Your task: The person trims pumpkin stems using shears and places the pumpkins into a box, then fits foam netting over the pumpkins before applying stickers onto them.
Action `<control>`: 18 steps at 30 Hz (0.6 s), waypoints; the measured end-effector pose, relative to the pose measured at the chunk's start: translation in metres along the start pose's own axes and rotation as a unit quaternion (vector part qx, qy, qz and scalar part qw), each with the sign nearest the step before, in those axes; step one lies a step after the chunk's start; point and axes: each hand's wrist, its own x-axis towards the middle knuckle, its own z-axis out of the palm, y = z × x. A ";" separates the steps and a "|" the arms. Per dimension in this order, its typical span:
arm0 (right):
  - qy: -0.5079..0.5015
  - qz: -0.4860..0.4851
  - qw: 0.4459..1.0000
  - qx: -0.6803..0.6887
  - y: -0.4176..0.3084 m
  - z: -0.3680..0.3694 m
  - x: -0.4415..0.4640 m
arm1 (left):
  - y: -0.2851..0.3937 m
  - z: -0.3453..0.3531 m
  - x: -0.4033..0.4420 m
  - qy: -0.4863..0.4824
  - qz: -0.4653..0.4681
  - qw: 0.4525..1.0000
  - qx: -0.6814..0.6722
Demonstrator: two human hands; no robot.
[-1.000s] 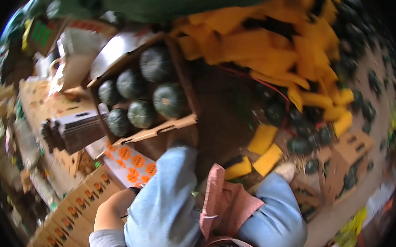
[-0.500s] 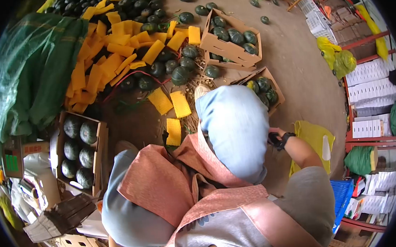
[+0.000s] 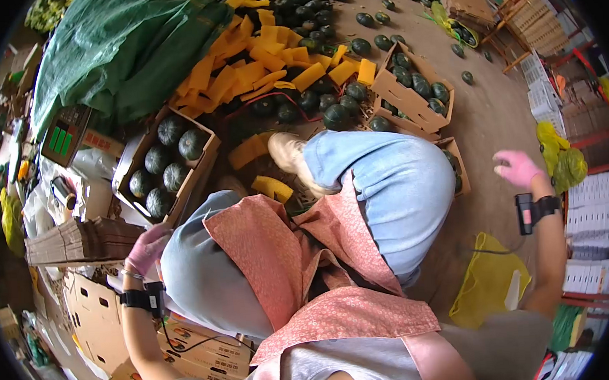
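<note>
My left hand [image 3: 148, 250], in a pink glove, is beside my knee, next to a stack of flat cardboard [image 3: 75, 241] and the lower corner of an open carton [image 3: 201, 170]. Its fingers look stretched out; whether they touch the carton I cannot tell. Dark green squashes [image 3: 174, 176] sit in rows in that carton. Out to the right, my right hand [image 3: 520, 169], also pink-gloved, is raised above the floor, fingers loosely bent and apart, holding nothing. Yellow foam net sleeves [image 3: 272, 187] lie by my shoe [image 3: 290, 153].
Cartons of squashes [image 3: 411, 94] stand ahead, near a heap of loose squashes [image 3: 306, 6] and a pile of yellow sleeves [image 3: 253, 59]. A green tarp [image 3: 125, 47] and a digital scale display [image 3: 63, 140] are left. A yellow mesh bag [image 3: 484, 283] lies right.
My view has swung left. Both gloved hands are now in sight; the right has moved outward from beside my knee, and the left has come up near the carton.
</note>
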 end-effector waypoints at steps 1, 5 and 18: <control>-0.027 -0.038 0.999 0.012 -0.031 -0.034 0.000 | 0.009 0.004 -0.005 0.019 0.013 0.999 0.024; -0.133 -0.118 0.951 0.253 -0.198 -0.136 -0.012 | 0.034 0.010 -0.010 0.025 -0.006 0.987 0.157; -0.010 -0.286 0.955 0.081 -0.474 0.208 0.305 | 0.065 0.029 0.056 0.012 0.173 0.845 0.506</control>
